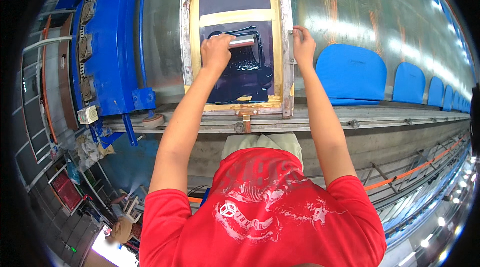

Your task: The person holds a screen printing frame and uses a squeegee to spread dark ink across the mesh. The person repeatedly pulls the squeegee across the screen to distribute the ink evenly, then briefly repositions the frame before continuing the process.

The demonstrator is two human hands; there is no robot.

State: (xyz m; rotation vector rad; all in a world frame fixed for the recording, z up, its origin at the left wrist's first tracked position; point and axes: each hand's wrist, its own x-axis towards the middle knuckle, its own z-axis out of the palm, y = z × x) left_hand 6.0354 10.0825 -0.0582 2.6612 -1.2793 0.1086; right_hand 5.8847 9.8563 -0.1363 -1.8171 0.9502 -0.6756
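A screen printing frame [286, 4] with a worn, paint-stained border lies flat in front of me, its mesh edged with yellowish tape. My left hand [215, 52] is closed on a squeegee [242, 41] that rests on the mesh, toward the middle of the frame. Glossy dark ink [247, 78] spreads over the lower part of the mesh, with a thick ridge along its top and right side. At the frame's right rail, my right hand [304, 46] has its fingers curled and thumb against the edge; the fingertips are partly hidden.
The frame lies on a long shiny table [162, 32]. Blue rounded panels [351, 72] run in a row to the right. Left stands a blue machine [111, 42]. A metal rail [325, 120] with a clamp [243, 123] crosses between me and the table.
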